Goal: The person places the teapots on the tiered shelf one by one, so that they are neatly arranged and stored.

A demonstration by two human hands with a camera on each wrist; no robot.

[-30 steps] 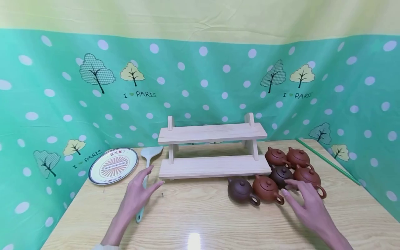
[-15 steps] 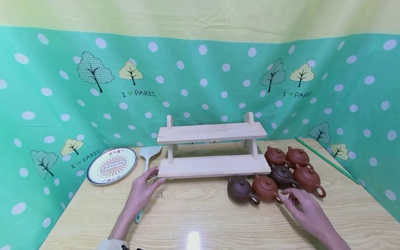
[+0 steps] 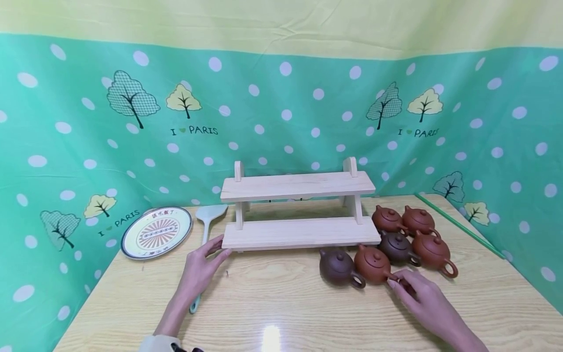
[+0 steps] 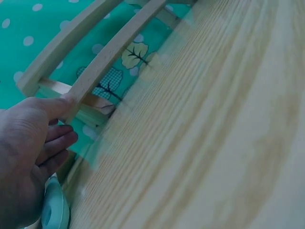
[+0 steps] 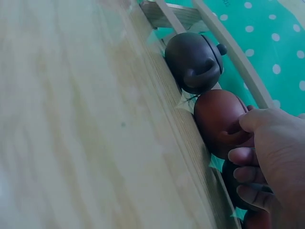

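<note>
A two-tier wooden shelf (image 3: 299, 233) stands at the back of the table. At the left end of its lower board, my left hand (image 3: 200, 271) holds on, thumb at the front edge in the left wrist view. My right hand (image 3: 424, 298) pinches the handle of a reddish-brown clay teapot (image 3: 371, 264) in the front row, still on the table. Beside that pot is a dark brown teapot (image 3: 336, 268), also seen in the right wrist view. Behind them are another dark teapot (image 3: 396, 247) and several reddish ones, including a reddish teapot (image 3: 432, 250) at right.
A patterned plate (image 3: 157, 233) lies at the back left. Between it and the shelf is a pale blue spatula (image 3: 210, 213), its handle passing behind my left hand. A green stick (image 3: 459, 225) lies along the right edge. Patterned cloth (image 3: 286, 117) hangs behind.
My left hand has moved right onto the end of the shelf. My right hand has come down and left from above the teapots to the front reddish pot's handle.
</note>
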